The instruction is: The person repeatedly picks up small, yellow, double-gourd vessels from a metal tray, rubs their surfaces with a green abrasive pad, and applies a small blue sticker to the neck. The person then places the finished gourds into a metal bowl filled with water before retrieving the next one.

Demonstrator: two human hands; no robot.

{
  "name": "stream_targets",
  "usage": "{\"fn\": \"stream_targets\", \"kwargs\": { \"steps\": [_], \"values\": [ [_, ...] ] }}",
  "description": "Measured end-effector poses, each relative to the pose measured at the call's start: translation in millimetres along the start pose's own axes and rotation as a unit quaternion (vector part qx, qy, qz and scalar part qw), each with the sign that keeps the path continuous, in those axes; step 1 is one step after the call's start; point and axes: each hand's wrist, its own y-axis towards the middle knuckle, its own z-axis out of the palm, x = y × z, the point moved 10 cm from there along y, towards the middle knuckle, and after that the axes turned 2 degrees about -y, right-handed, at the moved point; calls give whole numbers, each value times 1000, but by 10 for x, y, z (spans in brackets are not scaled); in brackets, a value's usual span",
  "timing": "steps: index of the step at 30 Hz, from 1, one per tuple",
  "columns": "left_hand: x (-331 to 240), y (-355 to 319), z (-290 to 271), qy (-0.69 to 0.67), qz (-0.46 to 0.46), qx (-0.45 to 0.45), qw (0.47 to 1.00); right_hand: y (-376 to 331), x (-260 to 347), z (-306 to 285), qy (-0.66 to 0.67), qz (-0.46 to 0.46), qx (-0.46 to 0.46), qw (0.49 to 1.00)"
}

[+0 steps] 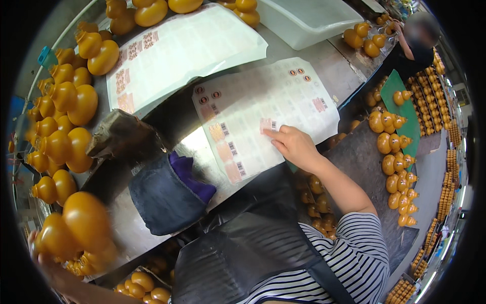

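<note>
1. Two sticker sheets dominate the metal worktable (324, 66): a bigger curled sheet (187, 50) at upper centre, and a flatter label sheet (263, 116) at centre, mostly peeled, with a few labels left along its left side.
2. Dozens of orange gourd-shaped bottles (66, 101) are stacked down the left edge; more sit right of the table.
3. Dark cloth bundle (164, 195) with a purple rag lies at lower centre.
4. Left hand (40, 253), lower left, grips a blurred orange bottle (83, 225); finger positions cannot be told.
5. Right hand (296, 147), centre, has fingertips pressed together, pinching at a pink label (267, 124) on the flatter sheet.
6. Step looks like label peeling; next move probably calls for lifting it clean and bringing it to the held bottle.
</note>
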Motion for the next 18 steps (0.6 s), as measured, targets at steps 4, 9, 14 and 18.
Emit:
{"fn": "stream_targets", "kwargs": {
  "steps": [4,9,14,18],
  "values": [
    [-143,-19,1317,21,-33,128,991,-167,17,-58,-97,-16,-47,994],
    [-29,98,2403,-85,-89,279,952,-691,321,-87,-66,-122,-68,988],
    [70,433,2812,-125,-54,294,946,-650,377,-175,-116,-211,-157,958],
    [-181,279,2539,-120,-60,143,981,-699,423,-192,-105,-233,-196,947]
  ]
}}
